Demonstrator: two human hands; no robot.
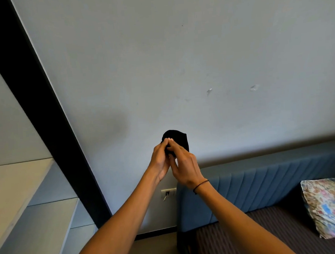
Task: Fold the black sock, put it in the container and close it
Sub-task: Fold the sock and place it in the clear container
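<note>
Soft, even daylight filled the room, dim rather than bright, giving the pale wall (197,56) a cool blue-grey cast. A faint, diffuse shadow (113,124) lay on the wall up and to the left of the grip. The black sock (178,141) held there showed no surface detail, only a dark mass. Wide-angle distortion tilted the dark vertical strip (33,95) far left of the grip. Focus was fairly sharp throughout, with no glare.

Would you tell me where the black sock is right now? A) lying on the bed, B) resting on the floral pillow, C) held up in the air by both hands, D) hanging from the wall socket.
C: the black sock is pinched between the left hand and right hand, raised before the wall.
</note>
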